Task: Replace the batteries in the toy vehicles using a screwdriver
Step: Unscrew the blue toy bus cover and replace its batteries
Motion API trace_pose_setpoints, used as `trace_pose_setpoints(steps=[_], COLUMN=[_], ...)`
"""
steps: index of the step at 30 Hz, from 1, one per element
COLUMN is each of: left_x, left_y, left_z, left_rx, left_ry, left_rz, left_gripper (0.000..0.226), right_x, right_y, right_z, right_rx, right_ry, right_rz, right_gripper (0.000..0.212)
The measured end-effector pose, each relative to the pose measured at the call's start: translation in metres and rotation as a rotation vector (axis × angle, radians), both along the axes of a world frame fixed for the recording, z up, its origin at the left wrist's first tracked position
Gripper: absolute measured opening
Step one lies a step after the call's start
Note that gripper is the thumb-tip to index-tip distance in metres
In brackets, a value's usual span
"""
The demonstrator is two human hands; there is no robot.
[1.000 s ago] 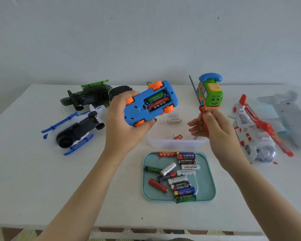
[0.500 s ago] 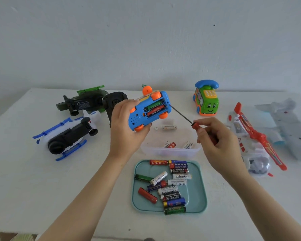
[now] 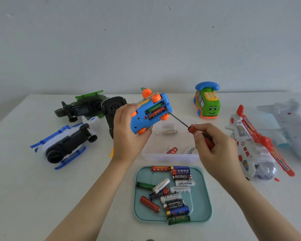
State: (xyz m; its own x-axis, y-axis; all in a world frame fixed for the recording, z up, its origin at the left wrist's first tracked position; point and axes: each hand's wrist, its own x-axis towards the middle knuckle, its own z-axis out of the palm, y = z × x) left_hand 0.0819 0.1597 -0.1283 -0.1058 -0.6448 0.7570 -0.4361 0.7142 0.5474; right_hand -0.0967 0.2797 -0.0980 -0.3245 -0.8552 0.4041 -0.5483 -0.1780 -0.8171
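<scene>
My left hand (image 3: 127, 134) holds a blue toy car (image 3: 147, 115) with orange wheels above the table, underside facing me. Its battery bay is uncovered, with a green and a red battery inside. My right hand (image 3: 217, 150) grips a red-handled screwdriver (image 3: 189, 126); the thin shaft points up and left, and its tip touches the right end of the bay. Below my hands a teal tray (image 3: 202, 206) holds several loose batteries. A clear tray (image 3: 170, 157) beyond it holds a few batteries and a small coin cell.
On the white table (image 3: 24, 197): a blue-white helicopter (image 3: 66, 145) on its side and a green helicopter (image 3: 83, 106) at left, a black part (image 3: 111, 108) behind my left hand, a green phone car (image 3: 207, 101) at back right, a white-red plane (image 3: 254, 145) and a grey plane (image 3: 288, 122) at right.
The screwdriver swung from pointing upright to pointing left, and its tip has reached the car's battery bay. The car tilted slightly and shifted with the camera view.
</scene>
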Motion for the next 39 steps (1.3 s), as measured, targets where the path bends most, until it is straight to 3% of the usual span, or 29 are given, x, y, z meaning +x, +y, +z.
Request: trace_pose_setpoints(steps=[10, 17, 24, 39], left_x=[-0.005, -0.003, 0.000, -0.004], left_y=[-0.003, -0.008, -0.011, -0.014], left_z=[-0.008, -0.007, -0.012, -0.009], left_rx=[-0.005, -0.028, -0.023, -0.170], left_ry=[0.009, -0.051, -0.074, -0.131], left_rz=[-0.055, -0.093, -0.074, -0.003], left_gripper=[0.059, 0.058, 0.059, 0.053], right_x=[-0.001, -0.001, -0.013, -0.002], right_y=[-0.003, -0.005, 0.003, 0.010], right_z=[0.000, -0.003, -0.001, 0.010], right_rx=[0.057, 0.091, 0.102, 0.002], right_ry=[0.087, 0.002, 0.039, 0.064], right_rz=[-0.038, -0.009, 0.007, -0.085], right_gripper=[0.015, 0.015, 0.021, 0.019])
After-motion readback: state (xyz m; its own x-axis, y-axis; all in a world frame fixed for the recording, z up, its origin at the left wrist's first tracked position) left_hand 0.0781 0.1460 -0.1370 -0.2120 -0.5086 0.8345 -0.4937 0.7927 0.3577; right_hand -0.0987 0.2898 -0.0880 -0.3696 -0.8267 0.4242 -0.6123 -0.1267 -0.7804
